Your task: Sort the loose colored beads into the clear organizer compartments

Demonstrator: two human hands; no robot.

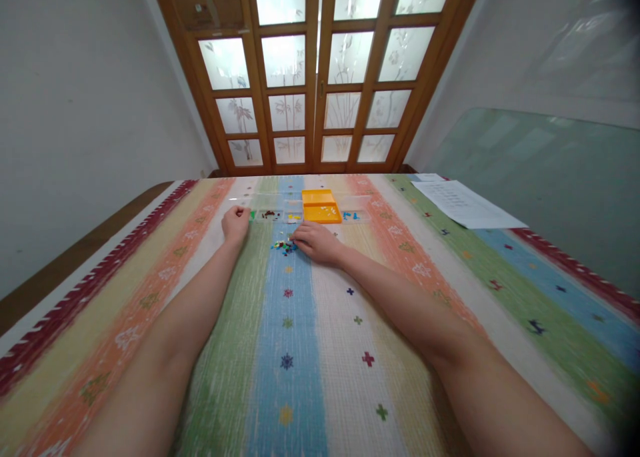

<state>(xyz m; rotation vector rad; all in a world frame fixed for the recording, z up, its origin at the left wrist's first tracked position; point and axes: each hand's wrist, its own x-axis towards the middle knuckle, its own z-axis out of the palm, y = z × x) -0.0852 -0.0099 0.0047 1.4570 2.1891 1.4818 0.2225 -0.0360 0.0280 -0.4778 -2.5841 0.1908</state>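
My left hand (236,225) is at the left end of a row of small open boxes, its fingers pinched together beside some green pieces (252,215). Whatever it holds, if anything, is too small to see. A loose pile of tiny mixed-colour pieces (283,247) lies on the cloth in front of the row. At the pile's right edge rests my right hand (317,243), fingers bent and closed together; their tips hide what they grip. Clear compartments contain dark brown pieces (271,215), yellow pieces (294,217) and blue pieces (351,215). White pieces (327,210) lie in an orange box (313,215) with its lid raised.
A striped tablecloth (240,377) covers the table. Printed white sheets (460,203) lie at the far right. Beyond the table's back edge stand wooden doors with glass panes (316,97). A pale green glass panel (550,177) leans along the right wall.
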